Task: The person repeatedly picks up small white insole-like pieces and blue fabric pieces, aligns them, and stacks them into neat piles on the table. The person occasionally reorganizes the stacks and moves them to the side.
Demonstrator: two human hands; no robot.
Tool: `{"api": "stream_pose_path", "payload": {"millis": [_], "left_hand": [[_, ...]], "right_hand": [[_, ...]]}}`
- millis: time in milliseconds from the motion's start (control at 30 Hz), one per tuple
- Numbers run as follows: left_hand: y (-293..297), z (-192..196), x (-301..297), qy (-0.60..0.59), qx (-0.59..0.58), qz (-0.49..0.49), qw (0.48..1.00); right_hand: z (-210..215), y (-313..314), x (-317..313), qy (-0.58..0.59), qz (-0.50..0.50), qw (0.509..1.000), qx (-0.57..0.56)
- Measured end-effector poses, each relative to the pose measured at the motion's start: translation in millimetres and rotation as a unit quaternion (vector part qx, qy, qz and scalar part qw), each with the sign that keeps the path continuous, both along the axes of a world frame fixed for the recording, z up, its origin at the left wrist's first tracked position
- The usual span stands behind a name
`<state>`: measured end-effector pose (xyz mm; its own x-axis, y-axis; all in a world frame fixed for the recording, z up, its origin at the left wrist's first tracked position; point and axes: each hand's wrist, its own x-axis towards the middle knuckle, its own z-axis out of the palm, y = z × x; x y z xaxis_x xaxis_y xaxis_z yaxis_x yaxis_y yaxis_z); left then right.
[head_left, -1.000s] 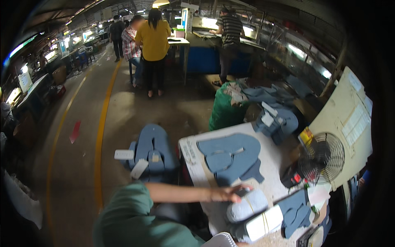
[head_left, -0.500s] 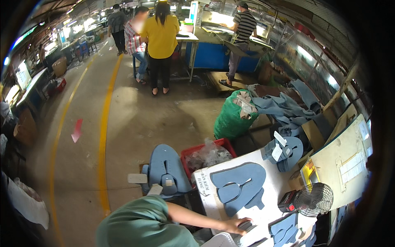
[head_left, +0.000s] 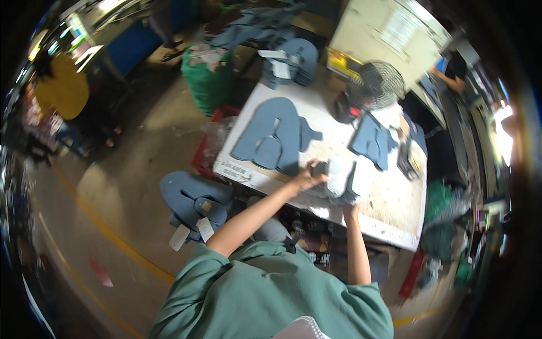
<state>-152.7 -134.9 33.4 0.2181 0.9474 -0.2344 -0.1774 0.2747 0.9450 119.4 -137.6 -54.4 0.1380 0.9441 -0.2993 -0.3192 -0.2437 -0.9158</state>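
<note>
Both hands hold a stack of grey and whitish cut pieces (head_left: 341,179) over the near edge of the white table (head_left: 339,135); motion blurs it. My left hand (head_left: 306,177) is closed on its dark left end. At the near right underside, my right hand (head_left: 351,211) grips it, with its fingers partly hidden. Flat blue-grey cut pieces (head_left: 285,121) lie on the table just beyond my left hand, curved shapes with slits. More blue-grey pieces (head_left: 370,141) lie farther right, beyond the held stack.
A fan (head_left: 379,86) stands at the table's far side. Blue-grey stacks with white tags sit at the far corner (head_left: 293,59) and left of the table (head_left: 195,198). A red crate (head_left: 204,150) and a green sack (head_left: 208,85) are on the floor. People stand at the far left.
The view has swung right and down toward the table. My right hand has come into view. My left hand, earlier on a dark stack on the table, now grips a stack with my right.
</note>
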Motion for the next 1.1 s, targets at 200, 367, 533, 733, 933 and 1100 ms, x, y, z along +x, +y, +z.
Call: {"api": "stream_pose_path", "payload": {"millis": [200, 367, 533, 733, 933, 1100], "left_hand": [[-2.9, 23.4, -5.7, 0.027, -0.042, -0.060, 0.997], [-3.5, 33.1, -11.3, 0.047, -0.030, -0.072, 0.996], [-1.4, 46.0, -6.1, 0.016, -0.096, -0.047, 0.994], [-6.1, 41.9, -23.1, -0.052, -0.147, -0.031, 0.987], [-18.0, 39.0, -40.5, -0.054, -0.120, -0.024, 0.991], [-35.1, 71.9, -48.8, -0.058, -0.100, -0.043, 0.992]], "right_hand": [[44.8, 15.4, 0.1, 0.054, -0.016, 0.996, -0.066], [48.6, 2.1, -22.2, -0.139, -0.010, 0.986, -0.096], [78.1, -5.5, -38.6, -0.076, 0.007, 0.989, -0.125], [108.6, -6.4, -61.5, 0.029, 0.040, 0.994, -0.101], [105.6, -7.3, -82.4, 0.059, 0.026, 0.994, -0.092], [120.4, -28.8, -92.4, 0.091, 0.054, 0.993, -0.046]]}}
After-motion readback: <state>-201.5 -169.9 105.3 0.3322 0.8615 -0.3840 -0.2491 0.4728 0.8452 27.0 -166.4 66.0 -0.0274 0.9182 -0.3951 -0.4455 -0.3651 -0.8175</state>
